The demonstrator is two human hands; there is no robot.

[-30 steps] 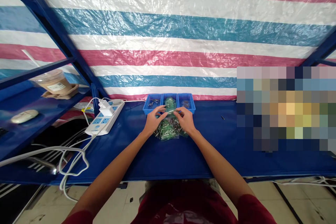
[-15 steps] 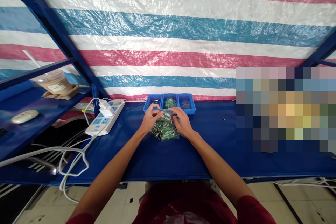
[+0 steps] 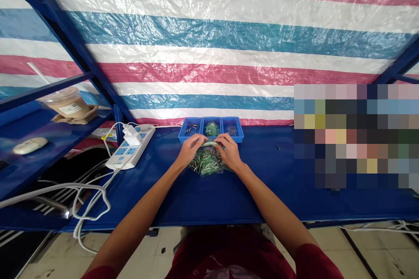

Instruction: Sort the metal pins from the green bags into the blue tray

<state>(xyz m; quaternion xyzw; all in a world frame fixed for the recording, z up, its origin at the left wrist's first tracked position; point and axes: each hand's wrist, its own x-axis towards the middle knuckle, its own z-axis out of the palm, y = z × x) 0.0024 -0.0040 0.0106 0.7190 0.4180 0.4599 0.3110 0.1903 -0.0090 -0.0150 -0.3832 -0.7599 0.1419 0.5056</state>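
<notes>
My left hand (image 3: 190, 150) and my right hand (image 3: 230, 151) are close together, fingers pinched, over the far edge of a mixed pile (image 3: 209, 165). Between their fingertips is a small clear plastic bag (image 3: 211, 143), partly covered by the fingers. The pile holds green-tinted plastic packets and many short dark and silver pieces like screws. Just beyond my hands stand three blue bins side by side. The left bin (image 3: 183, 135) contains a few thin metal pieces, the middle one green packets (image 3: 212, 129), the right one small clear packets (image 3: 231, 130).
A white power strip (image 3: 131, 150) with a plugged-in charger and loose white cables (image 3: 93, 187) lies on the left. A drink cup (image 3: 67, 102) and a mouse (image 3: 30, 145) rest on the left shelf. One small dark piece (image 3: 278, 147) lies on the blue table (image 3: 262, 192). The far right is pixelated.
My hands have drawn slightly lower and nearer each other, and the bag between them shows less. More of the left bin's contents are uncovered. The pile looks about the same.
</notes>
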